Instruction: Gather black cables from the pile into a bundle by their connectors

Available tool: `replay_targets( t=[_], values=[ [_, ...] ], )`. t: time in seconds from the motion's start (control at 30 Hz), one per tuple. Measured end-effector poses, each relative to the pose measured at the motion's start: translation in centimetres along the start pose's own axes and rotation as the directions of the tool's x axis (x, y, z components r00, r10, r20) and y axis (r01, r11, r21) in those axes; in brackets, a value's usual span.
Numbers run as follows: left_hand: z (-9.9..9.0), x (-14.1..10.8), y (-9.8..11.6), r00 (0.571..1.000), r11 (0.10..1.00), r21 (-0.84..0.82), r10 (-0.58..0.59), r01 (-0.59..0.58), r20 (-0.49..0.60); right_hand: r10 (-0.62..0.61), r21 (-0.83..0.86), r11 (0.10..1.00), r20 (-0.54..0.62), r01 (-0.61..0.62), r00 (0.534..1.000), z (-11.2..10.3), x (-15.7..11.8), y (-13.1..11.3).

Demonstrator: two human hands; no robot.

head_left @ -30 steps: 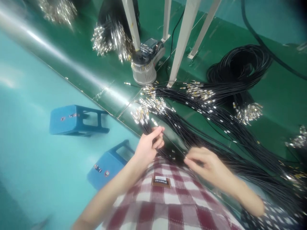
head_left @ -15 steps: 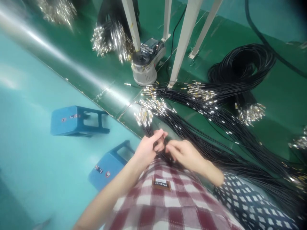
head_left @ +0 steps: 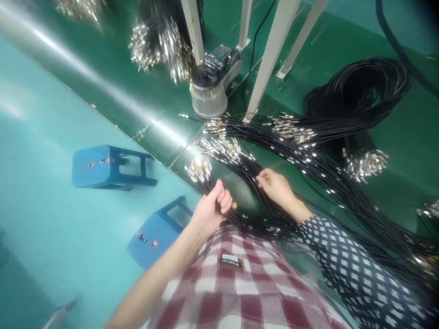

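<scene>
My left hand (head_left: 216,205) is wrapped round a bunch of black cables (head_left: 207,185), close in front of the checked apron (head_left: 236,283). Silvery metal tips (head_left: 199,171) fan out beyond its fingers. Up and to the right, my right hand (head_left: 276,185) has thumb and fingertips pinched together at the edge of a larger cable bundle (head_left: 245,171), apparently on a black cable there. The exact hold is partly hidden by the fingers. That bundle's metal ends (head_left: 221,150) lie on the green surface (head_left: 161,123).
Past the bundles stands a grey tape dispenser (head_left: 210,93) beside a pale metal leg (head_left: 270,55). Coiled black cable (head_left: 356,89) lies at the right. More metal-tipped bunches (head_left: 147,48) sit at the back left. Two blue stools, one farther (head_left: 91,167) and one nearer (head_left: 151,244), are at the left.
My right hand has moved away from my left hand, up and right, to the larger bundle. The left hand keeps its hold on the cables, their tips shifted slightly left.
</scene>
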State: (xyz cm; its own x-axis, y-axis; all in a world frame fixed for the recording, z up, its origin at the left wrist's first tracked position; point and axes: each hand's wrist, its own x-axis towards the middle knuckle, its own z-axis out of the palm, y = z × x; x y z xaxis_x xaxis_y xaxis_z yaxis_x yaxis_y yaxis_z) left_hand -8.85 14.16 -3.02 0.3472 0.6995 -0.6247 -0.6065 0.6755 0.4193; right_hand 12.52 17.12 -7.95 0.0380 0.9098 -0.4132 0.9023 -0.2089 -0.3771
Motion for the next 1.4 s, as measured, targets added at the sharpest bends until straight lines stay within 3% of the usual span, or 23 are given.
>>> replay_targets(
  t=[0.27, 0.47, 0.63, 0.73, 0.9, 1.03, 1.13, 1.4],
  values=[
    [1.0, 0.2, 0.3, 1.0, 1.0, 0.015, -0.017, 0.017, 0.001, 0.023, 0.009, 1.0, 0.031, -0.023, 0.999, 0.2, 0.8, -0.5],
    [0.4, 0.1, 0.1, 1.0, 1.0, 0.024, -0.009, 0.009, -0.001, 0.021, 0.026, 0.999, 0.031, -0.022, 0.999, -0.6, -0.3, 0.7],
    [0.5, 0.1, 0.1, 1.0, 1.0, 0.019, -0.024, 0.023, 0.013, 0.05, 0.005, 0.999, 0.036, -0.05, 0.998, 0.8, 0.9, -0.6],
    [0.7, -0.2, 0.1, 1.0, 0.999, 0.029, -0.022, 0.022, 0.006, 0.027, -0.013, 1.0, 0.027, -0.027, 0.999, 0.1, 0.6, -0.8],
    [0.6, -0.2, 0.1, 1.0, 0.999, 0.024, -0.02, 0.021, -0.016, 0.025, -0.006, 1.0, -0.089, -0.026, 0.996, -3.8, -3.6, 1.0],
    [1.0, 0.0, -0.1, 0.999, 0.998, 0.056, 0.042, -0.041, -0.015, 0.011, 0.365, 0.93, -0.138, 0.041, 0.99, -5.3, -8.1, 1.8],
    [1.4, 0.2, -0.2, 0.995, 0.99, 0.098, 0.101, -0.101, -0.001, -0.051, 0.576, 0.811, -0.104, 0.102, 0.993, -4.2, -11.1, 1.7],
    [1.8, 0.0, -0.4, 0.993, 0.99, 0.071, 0.119, -0.12, 0.016, -0.114, 0.654, 0.751, -0.004, 0.089, 0.993, 0.0, -14.5, 0.9]
  ],
)
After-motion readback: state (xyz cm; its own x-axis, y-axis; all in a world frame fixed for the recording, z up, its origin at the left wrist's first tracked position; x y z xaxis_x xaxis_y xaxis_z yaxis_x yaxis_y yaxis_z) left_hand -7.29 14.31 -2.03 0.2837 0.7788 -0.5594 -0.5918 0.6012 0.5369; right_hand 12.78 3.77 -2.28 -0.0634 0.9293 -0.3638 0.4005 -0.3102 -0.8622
